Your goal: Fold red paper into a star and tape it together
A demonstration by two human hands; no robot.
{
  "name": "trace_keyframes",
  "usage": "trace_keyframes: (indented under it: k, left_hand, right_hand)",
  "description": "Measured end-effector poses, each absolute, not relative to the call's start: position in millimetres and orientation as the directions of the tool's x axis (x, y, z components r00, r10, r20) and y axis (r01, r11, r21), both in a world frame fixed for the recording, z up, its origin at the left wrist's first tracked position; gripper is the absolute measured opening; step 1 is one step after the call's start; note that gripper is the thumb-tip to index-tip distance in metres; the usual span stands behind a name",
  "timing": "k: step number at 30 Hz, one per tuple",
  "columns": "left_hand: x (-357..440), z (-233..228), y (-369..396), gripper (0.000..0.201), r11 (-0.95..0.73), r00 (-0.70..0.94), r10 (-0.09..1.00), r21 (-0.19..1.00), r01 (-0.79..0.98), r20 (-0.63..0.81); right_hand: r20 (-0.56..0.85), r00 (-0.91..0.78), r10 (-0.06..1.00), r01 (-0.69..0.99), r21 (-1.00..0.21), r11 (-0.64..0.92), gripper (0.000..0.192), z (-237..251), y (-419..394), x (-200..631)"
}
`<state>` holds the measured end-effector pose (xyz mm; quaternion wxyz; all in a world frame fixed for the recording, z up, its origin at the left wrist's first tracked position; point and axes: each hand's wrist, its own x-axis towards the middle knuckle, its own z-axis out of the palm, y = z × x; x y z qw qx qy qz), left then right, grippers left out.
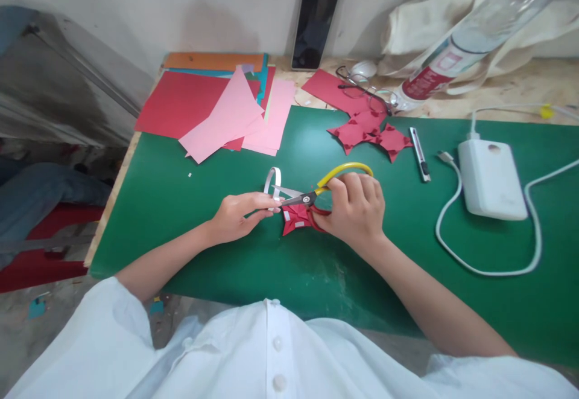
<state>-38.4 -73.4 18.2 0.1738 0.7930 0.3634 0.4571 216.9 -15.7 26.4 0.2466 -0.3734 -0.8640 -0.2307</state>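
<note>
Closest to the camera is the white buttoned shirt, with both bare forearms reaching out over the green mat.

The right hand is curled tight around the yellow-handled scissors, fingers through the loops. The handles stick out above and behind the knuckles, and the blades run off toward the other hand. So the long axis lies pretty much side to side across the mat, tips pointing left and very slightly away from the body. The blades look a bit apart near the tips, though it's hard to be sure.

The left hand is pinched shut, thumb and fingertips together on a white strip that curls up in a loop just past its fingertips. My guess is it's held taut like that so the blades can meet it cleanly.

Tucked under the right hand's fingers, touching them, is a folded red paper piece with little white bits stuck on it. It's probably kept close so the cut bits go straight on.

Beyond the right hand sit more red folded stars, a small utility knife just beside them, and a white power bank with its cable off to the outer side. Loose sheets of coloured paper lie well beyond the left hand.
</note>
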Motion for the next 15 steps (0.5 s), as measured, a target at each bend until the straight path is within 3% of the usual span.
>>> trace_keyframes:
  k: [8, 15]
  left_hand:
    - [-39.7, 14.4, -73.7, 0.017, -0.715, 0.333, 0.683, 0.504, 0.484, 0.650]
    - [-41.2, 14.6, -73.1, 0.023, -0.715, 0.357, 0.696, 0.556, 0.424, 0.623]
  right_hand:
    - [0.694, -0.552, 0.462, 0.777, 0.227, 0.587, 0.028, 32.1, -17.2, 207.4]
    - [0.747, -0.558, 0.362, 0.754, 0.274, 0.597, 0.032, 33.5, -18.2, 205.8]
